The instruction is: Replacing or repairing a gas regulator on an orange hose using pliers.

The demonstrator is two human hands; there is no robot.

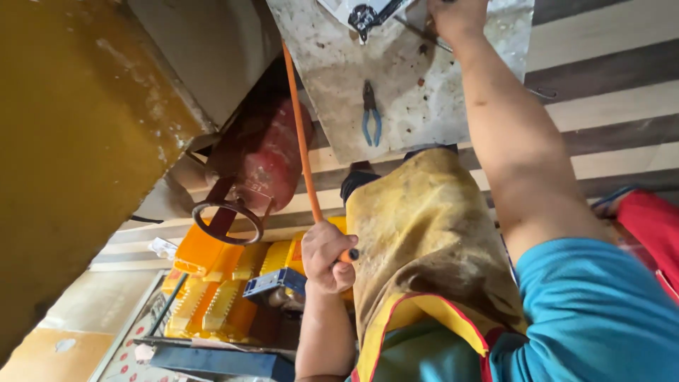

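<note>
My left hand is closed around a thin orange hose with a black end, which runs up past a red gas cylinder. My right hand reaches to the top edge of the view, over a speckled stone slab; it is partly cut off, and a thin metal rod passes under it. Whether it grips anything is unclear. A stained yellow apron covers my lap between the two arms.
Blue-handled pliers lie on the slab, near a black and white object. Yellow and orange plastic crates and a blue-grey box sit below the cylinder. A big yellow surface fills the left. Striped flooring and red cloth are at right.
</note>
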